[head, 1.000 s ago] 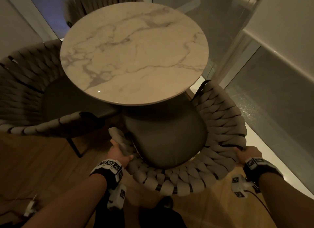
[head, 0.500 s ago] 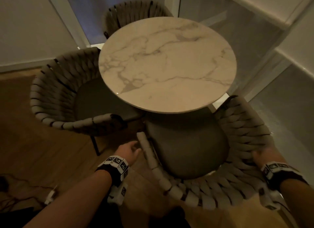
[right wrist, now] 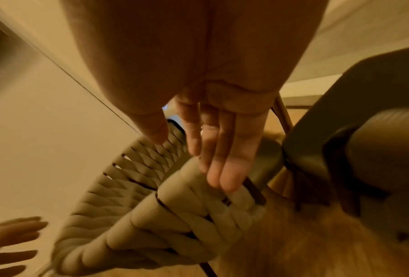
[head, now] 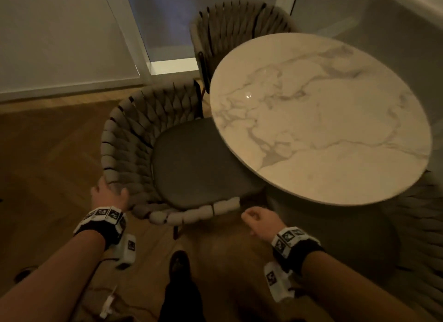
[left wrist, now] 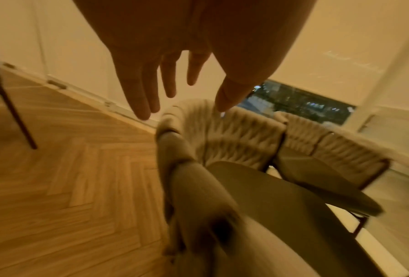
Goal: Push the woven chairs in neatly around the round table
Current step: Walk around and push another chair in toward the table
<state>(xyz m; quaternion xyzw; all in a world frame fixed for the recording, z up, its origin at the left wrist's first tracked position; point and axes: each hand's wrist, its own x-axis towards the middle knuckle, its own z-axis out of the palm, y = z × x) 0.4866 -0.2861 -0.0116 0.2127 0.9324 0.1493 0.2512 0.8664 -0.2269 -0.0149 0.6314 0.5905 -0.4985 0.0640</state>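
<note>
A round marble table (head: 318, 120) stands at the right. The woven chair (head: 129, 139) on its left, with a dark seat cushion (head: 196, 163), is partly under the top. My left hand (head: 107, 193) is open at the chair's near back rim, fingers (left wrist: 151, 78) spread just over the woven rim (left wrist: 182, 168); contact is unclear. My right hand (head: 257, 219) hangs empty beside the arm end (head: 225, 205), its fingers (right wrist: 222, 168) straight over the woven arm (right wrist: 194, 209). A second woven chair (head: 239, 26) sits behind the table, and a third (head: 422, 225) shows at the right edge.
Herringbone wood floor (head: 48, 153) lies to the left. A white wall and a glass door (head: 163, 22) close the back. Cables (head: 107, 305) lie on the floor near my foot (head: 179, 261). A dark chair leg (left wrist: 16, 112) stands further left.
Both hands let go of the near chair on the right. The view swung left, and both hands now reach the left chair's rim and arm end.
</note>
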